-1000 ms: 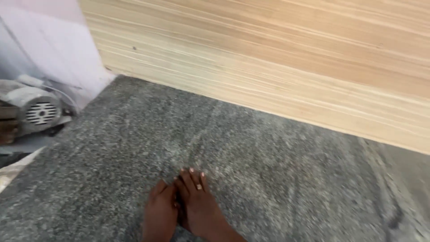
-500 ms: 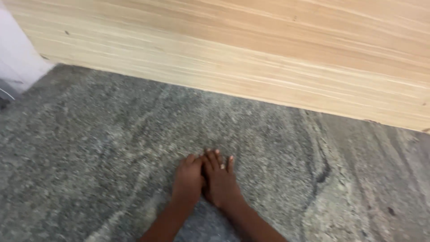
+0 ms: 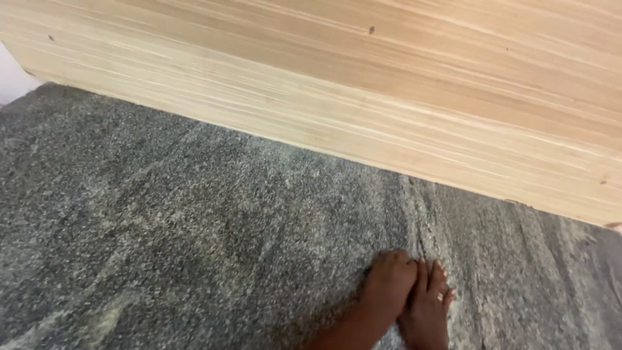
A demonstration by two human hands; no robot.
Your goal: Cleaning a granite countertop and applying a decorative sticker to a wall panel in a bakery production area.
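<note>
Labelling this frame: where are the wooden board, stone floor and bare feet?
wooden board (image 3: 389, 97): head view, its grained face.
stone floor (image 3: 162, 227): head view, bare speckled patch.
bare feet (image 3: 389, 285): head view, top of one foot.

grey stone floor (image 3: 194, 227) bearing wood panel (image 3: 389, 84)

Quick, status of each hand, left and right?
Left hand: not in view.
Right hand: not in view.
Only two bare feet show, on the grey stone floor beside a wooden board.
</note>
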